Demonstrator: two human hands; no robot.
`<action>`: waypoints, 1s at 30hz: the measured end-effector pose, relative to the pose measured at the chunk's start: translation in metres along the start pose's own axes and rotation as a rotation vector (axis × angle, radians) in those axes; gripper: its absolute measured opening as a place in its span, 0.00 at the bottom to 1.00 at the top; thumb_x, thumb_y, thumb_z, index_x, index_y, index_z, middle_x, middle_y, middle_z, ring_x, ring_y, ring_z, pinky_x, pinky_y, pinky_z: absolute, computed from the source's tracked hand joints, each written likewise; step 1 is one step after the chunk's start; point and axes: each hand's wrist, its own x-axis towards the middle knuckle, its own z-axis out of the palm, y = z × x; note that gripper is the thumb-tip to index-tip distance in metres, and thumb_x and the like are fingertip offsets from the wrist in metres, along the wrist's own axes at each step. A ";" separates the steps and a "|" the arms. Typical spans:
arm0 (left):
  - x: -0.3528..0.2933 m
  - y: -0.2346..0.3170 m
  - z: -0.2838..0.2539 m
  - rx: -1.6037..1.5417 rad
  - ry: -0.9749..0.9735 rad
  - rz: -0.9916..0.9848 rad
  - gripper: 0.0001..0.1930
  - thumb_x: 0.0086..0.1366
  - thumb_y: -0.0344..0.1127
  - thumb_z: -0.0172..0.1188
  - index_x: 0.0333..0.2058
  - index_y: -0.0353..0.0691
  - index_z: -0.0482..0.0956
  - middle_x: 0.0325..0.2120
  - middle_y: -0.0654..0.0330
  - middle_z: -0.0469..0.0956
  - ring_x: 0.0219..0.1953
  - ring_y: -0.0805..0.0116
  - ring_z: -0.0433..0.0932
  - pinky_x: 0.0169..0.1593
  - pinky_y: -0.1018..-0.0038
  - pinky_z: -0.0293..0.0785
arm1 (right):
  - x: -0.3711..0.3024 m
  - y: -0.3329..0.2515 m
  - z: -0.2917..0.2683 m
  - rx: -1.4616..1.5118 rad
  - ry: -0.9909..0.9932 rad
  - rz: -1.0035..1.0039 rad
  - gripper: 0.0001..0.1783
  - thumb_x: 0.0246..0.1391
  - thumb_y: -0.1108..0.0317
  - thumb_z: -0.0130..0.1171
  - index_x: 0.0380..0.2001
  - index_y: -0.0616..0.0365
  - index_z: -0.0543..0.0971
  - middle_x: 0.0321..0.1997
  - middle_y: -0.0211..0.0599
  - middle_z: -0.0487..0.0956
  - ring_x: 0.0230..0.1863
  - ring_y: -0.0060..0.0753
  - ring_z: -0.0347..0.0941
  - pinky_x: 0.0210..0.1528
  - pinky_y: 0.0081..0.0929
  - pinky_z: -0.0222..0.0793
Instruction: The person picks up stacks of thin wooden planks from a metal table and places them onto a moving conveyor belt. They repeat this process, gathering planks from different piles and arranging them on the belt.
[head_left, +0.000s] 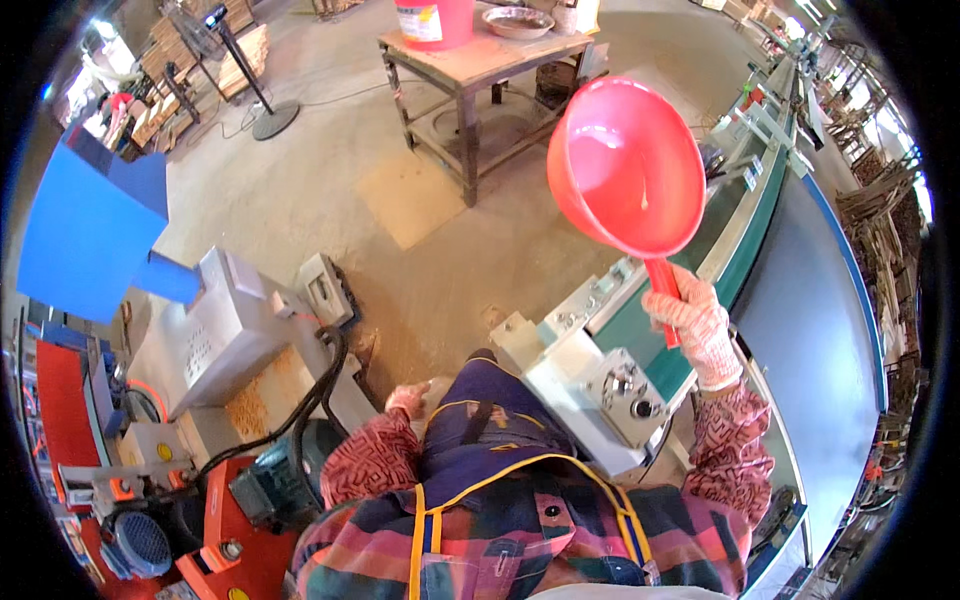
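Right hand (703, 325) — holding red plastic dipper (635, 170)

The grey-brown floor (310, 180) is brightly lit. A worn table (490, 64) is placed on it; well beyond its left edge, wooden planks (241, 62) are stacked.

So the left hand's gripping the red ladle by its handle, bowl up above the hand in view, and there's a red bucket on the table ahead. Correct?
One thing is off: it's the gloved right hand that grips the red ladle by its handle, as the head view shows. The red bucket on the table is right.
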 end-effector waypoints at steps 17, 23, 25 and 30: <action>0.148 -0.066 -0.297 -0.388 -0.095 0.212 0.24 0.67 0.54 0.54 0.50 0.42 0.81 0.50 0.50 0.80 0.55 0.52 0.76 0.58 0.62 0.71 | 0.206 -0.056 0.090 -0.325 0.372 0.457 0.18 0.43 0.53 0.64 0.36 0.51 0.81 0.20 0.30 0.78 0.23 0.26 0.77 0.31 0.29 0.71; 0.071 -0.329 -0.140 0.179 0.067 0.240 0.12 0.65 0.37 0.50 0.45 0.50 0.77 0.32 0.51 0.81 0.39 0.50 0.80 0.47 0.57 0.74 | 0.380 -0.104 0.123 -0.312 0.376 0.463 0.17 0.41 0.51 0.66 0.31 0.49 0.82 0.21 0.31 0.80 0.27 0.31 0.80 0.36 0.33 0.73; 0.055 -0.306 -0.214 0.144 -0.206 0.139 0.12 0.66 0.41 0.49 0.43 0.49 0.78 0.33 0.49 0.82 0.42 0.50 0.81 0.46 0.55 0.76 | 0.452 -0.106 0.121 -0.405 0.411 0.408 0.17 0.41 0.51 0.66 0.30 0.50 0.82 0.22 0.32 0.81 0.28 0.35 0.81 0.38 0.32 0.74; 0.133 -0.295 -0.253 0.064 0.092 -0.056 0.13 0.67 0.44 0.49 0.43 0.48 0.78 0.36 0.52 0.83 0.43 0.53 0.82 0.46 0.58 0.77 | 0.653 -0.119 0.132 -0.321 0.490 0.332 0.15 0.42 0.54 0.65 0.29 0.52 0.82 0.21 0.34 0.80 0.27 0.35 0.80 0.34 0.34 0.73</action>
